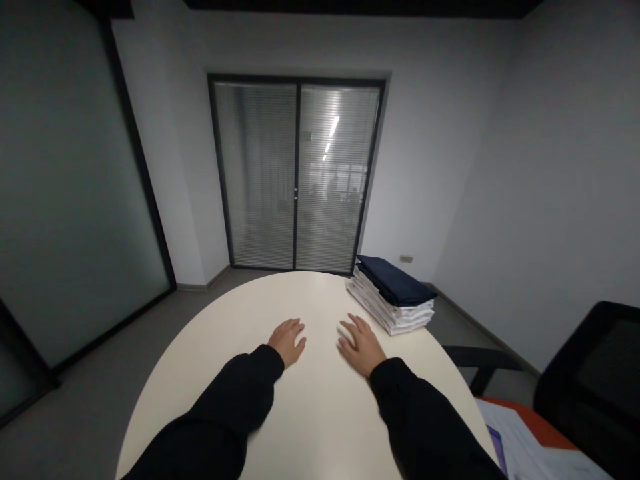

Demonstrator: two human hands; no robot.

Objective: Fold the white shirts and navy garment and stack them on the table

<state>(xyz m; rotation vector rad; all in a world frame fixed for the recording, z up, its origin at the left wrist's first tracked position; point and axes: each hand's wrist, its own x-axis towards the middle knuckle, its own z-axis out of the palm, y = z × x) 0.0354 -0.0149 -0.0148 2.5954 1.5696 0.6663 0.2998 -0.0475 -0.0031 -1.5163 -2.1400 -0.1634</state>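
Note:
My left hand (289,341) lies flat on the round white table (215,347), fingers stretched out and holding nothing. My right hand (361,346) rests flat beside it, about a hand's width to the right, fingers spread and empty. Both arms wear black sleeves. At the table's far right edge sits a stack of folded cloth (393,293): a dark navy piece on top of several white ones. My right hand is the nearer of the two to the stack, a short way below and left of it.
A black office chair (595,380) stands at the right, with papers and an orange surface (530,437) by the table's near right edge. Glass double doors with blinds (297,177) face me. A frosted glass wall (65,200) runs along the left.

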